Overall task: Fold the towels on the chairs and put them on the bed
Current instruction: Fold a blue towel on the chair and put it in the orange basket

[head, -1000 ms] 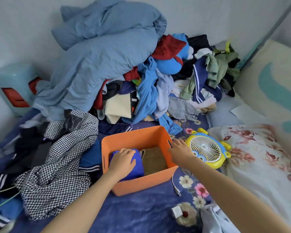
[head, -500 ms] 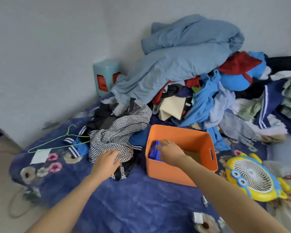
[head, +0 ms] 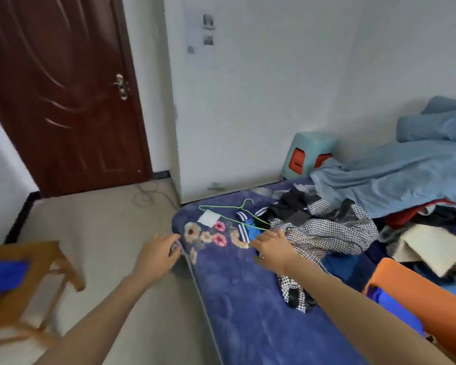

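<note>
The view has swung left since half a second ago. The right hand [head: 273, 246] is out of the orange plastic basket [head: 419, 293] and now hovers, fingers loosely spread and empty, at the edge of the checked garment [head: 324, 233]. The left hand [head: 158, 252] has moved off that garment to the bed's [head: 242, 312] edge, relaxed and holding nothing. A bright blue towel [head: 3, 277], blurred and flat, lies on the seat of a wooden chair [head: 45, 262] at far left, well apart from the plush, flower-printed navy bed. A thin green wire hanger [head: 232, 216] lies on the bed.
</note>
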